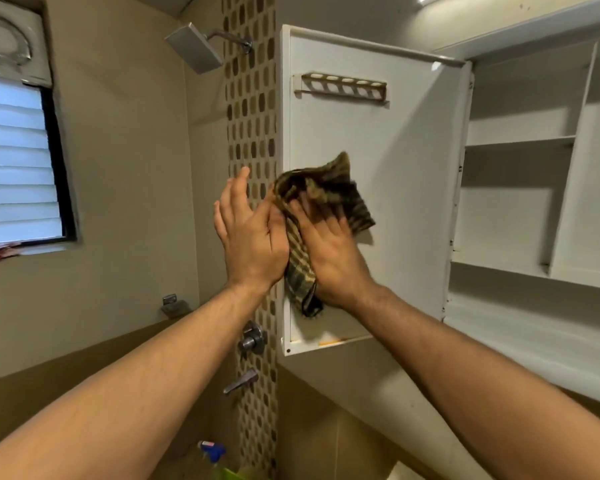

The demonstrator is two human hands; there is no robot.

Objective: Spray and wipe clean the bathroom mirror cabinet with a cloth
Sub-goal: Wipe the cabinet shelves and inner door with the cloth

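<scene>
The white cabinet door (395,140) stands swung open, its inner face towards me, with a toothbrush rack (340,86) near its top. My right hand (329,251) presses a dark checked cloth (326,188) flat against the inner face, at the door's lower left. My left hand (250,233) rests on the door's outer left edge, fingers extended, its thumb side next to the cloth. The spray bottle (212,452), blue-nozzled, stands at the bottom of the view, below my left forearm.
The open cabinet (520,202) to the right shows bare white shelves. A shower head (194,46), mixer valve (252,337) and tap (239,381) line the mosaic tile strip behind the door. A louvred window (18,161) is at far left.
</scene>
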